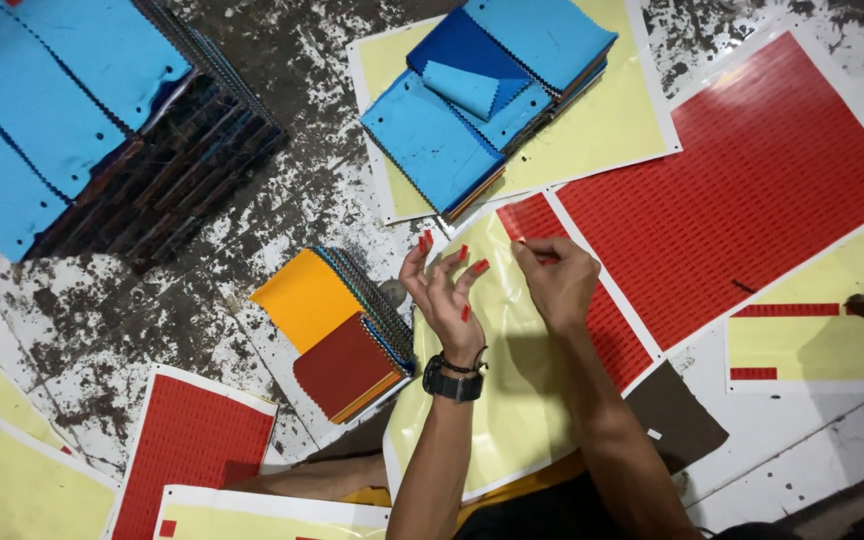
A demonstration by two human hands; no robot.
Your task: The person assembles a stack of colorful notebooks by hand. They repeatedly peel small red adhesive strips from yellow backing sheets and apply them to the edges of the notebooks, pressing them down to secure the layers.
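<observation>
My left hand (444, 290) is raised palm-up with its fingers spread, and small red stickers cling to several fingertips. A black watch sits on that wrist. My right hand (555, 278) pinches a small red sticker (544, 258) over a sticker sheet (612, 320), which is part yellow backing and part red stickers. Just left of my left hand lies a small fanned stack of fabric swatches (337, 335) with orange and dark red pieces on top.
A full red sticker sheet (752, 180) lies to the right. Blue fabric swatches (472, 110) rest on a yellow sheet at the top centre, and a large blue swatch pile (72, 120) sits top left. More sticker sheets (192, 450) lie bottom left on the stained floor.
</observation>
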